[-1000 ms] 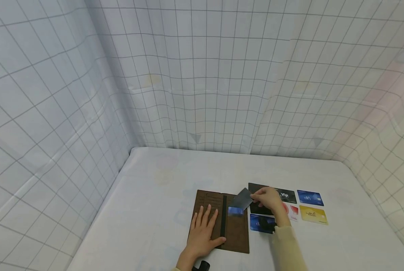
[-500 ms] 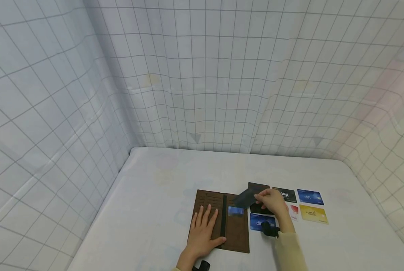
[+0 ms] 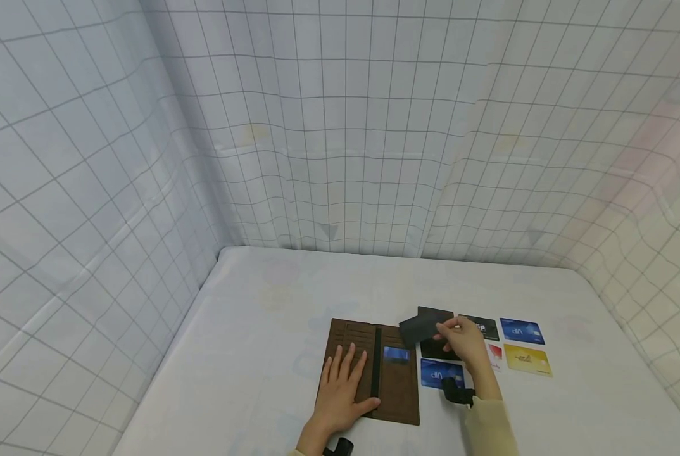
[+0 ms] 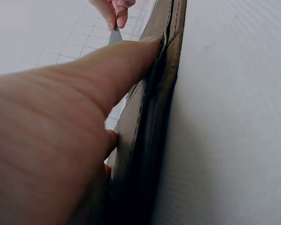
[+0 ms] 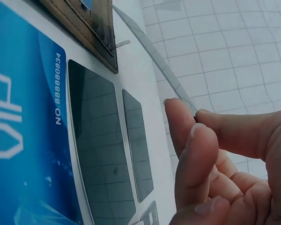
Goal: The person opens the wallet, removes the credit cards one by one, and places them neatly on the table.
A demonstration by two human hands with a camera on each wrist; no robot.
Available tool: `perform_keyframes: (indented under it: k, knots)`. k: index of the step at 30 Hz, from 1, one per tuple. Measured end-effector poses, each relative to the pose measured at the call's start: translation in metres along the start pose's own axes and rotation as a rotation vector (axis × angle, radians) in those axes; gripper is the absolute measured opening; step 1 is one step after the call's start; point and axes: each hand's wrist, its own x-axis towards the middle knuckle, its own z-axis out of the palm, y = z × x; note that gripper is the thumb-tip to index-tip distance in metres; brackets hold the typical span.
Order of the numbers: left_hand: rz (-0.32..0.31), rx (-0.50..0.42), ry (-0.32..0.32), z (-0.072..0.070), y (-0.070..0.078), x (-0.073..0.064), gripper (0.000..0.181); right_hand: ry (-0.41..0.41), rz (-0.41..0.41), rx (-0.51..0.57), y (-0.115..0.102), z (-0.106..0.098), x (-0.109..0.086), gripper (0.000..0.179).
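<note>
An open brown wallet (image 3: 399, 399) lies flat, with a dark band down its middle and a shiny blue patch (image 3: 396, 354) on its right half. Spread over the left half, my left hand (image 3: 337, 398) rests on it with straight fingers, the thumb reaching across the band. My right hand (image 3: 466, 342) pinches a dark card (image 3: 415, 330) by one edge between thumb and fingers. That card overlaps the wallet's upper right corner and the black cards in the head view. Seen from the right wrist, the held card (image 5: 152, 51) appears tilted, almost edge-on.
Right of the wallet lie two black cards, one farther back (image 3: 434, 311) and one nearer (image 3: 439, 351). Around them are a blue VIP card (image 3: 431, 373), a black Vip card (image 3: 490, 329), a red-and-white card (image 3: 496, 356), another blue card (image 3: 522, 332) and a yellow card (image 3: 528, 360).
My right hand has drawn the dark card rightward, off the wallet's right half toward the black cards, turning it flatter in view. The left hand has stayed in place on the wallet.
</note>
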Motion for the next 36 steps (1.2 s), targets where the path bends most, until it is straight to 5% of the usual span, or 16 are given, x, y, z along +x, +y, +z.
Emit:
perform_keyframes:
  k: [7, 15, 21, 29, 36]
  knots:
    - [-0.037, 0.017, -0.044, -0.004, 0.003, 0.001, 0.085, 0.039, 0.003, 0.034, -0.002, -0.010, -0.009, 0.026]
    - [-0.011, 0.015, 0.002, 0.003, 0.000, 0.000, 0.086, 0.070, 0.023, 0.089, -0.001, -0.029, -0.024, 0.029]
    - [-0.027, 0.009, -0.029, -0.001, 0.001, 0.001, 0.085, 0.116, 0.049, 0.034, 0.000, -0.044, -0.038, 0.036]
    - [-0.039, 0.008, -0.046, -0.001, 0.002, 0.001, 0.085, 0.178, 0.121, -0.017, 0.030, -0.064, -0.042, 0.055]
    - [-0.036, 0.016, -0.044, 0.000, 0.001, 0.001, 0.086, 0.220, 0.124, -0.004, 0.047, -0.072, -0.051, 0.052]
